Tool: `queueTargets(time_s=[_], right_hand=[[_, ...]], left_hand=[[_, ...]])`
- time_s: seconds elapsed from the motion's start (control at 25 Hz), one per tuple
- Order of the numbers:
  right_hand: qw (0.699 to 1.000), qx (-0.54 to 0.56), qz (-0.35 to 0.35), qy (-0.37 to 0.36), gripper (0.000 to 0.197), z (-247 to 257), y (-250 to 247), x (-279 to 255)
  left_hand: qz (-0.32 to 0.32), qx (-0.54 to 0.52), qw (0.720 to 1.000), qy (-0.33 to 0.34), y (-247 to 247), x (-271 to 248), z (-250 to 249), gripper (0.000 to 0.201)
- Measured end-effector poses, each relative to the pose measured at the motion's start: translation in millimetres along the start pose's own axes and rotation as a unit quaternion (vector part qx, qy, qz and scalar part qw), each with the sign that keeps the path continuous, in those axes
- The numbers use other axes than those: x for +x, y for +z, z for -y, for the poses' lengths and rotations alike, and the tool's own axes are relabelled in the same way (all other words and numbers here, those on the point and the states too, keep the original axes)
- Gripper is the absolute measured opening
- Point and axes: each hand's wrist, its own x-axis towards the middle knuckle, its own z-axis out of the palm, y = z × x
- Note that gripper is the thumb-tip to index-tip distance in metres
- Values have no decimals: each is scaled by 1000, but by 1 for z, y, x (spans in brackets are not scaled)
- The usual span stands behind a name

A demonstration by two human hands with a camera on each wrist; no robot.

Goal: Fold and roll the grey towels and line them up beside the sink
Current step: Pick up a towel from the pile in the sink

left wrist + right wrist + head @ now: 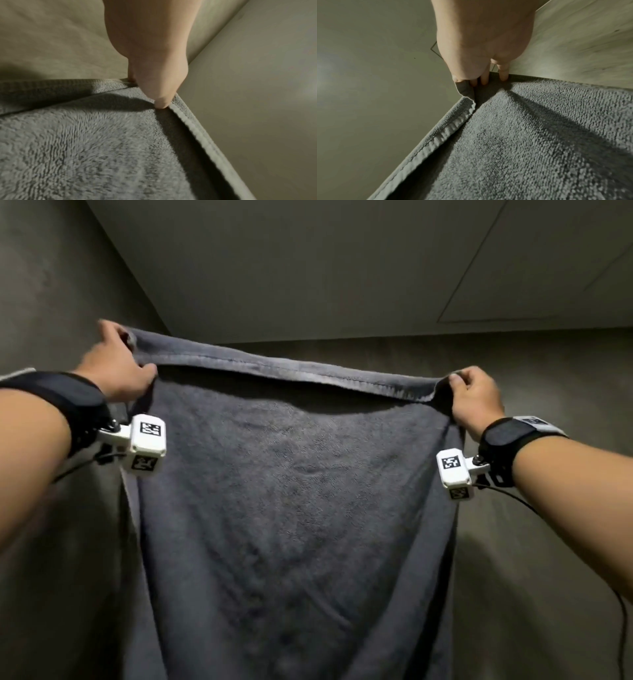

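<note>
The head view shows the grey towel (294, 508) hanging spread in the air, the left hand (116, 368) and right hand (476, 402) each pinching a top corner. Only the right wrist view shows fingers (503, 73) curled over the hem.

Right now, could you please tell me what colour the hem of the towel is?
The hem is pale grey, lighter than the towel; the right wrist view shows it best.

Your towel (298, 508) hangs spread in front of you, its top edge stretched between your left hand (118, 364) and right hand (476, 402), the wall (531, 371) behind it.
</note>
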Motion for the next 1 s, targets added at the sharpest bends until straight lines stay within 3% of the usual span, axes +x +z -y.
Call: queueTargets(time_s=[0.12, 0.36, 0.48, 0.68, 0.8, 0.88, 1.0], right_hand=[[1000, 2, 16, 3, 21, 2, 2, -2], [998, -20, 56, 7, 15, -4, 4, -29], [997, -27, 71, -7, 15, 6, 3, -29], [999, -16, 32, -22, 18, 30, -7, 5], [999, -19, 37, -15, 16, 24, -7, 2], [998, -30, 54, -16, 14, 8, -8, -13], [996, -26, 85, -6, 14, -21, -14, -56]], left_hand=[[45, 58, 997, 4, 4, -9, 6, 89], [179, 31, 981, -71, 63, -91, 68, 91], [171, -4, 980, -99, 71, -104, 78, 86], [100, -33, 993, -58, 35, -45, 63, 85], [101, -69, 990, -74, 30, -43, 57, 77], [106, -178, 972, -113, 45, -62, 57, 60], [97, -358, 902, -222, 69, -112, 57, 41]])
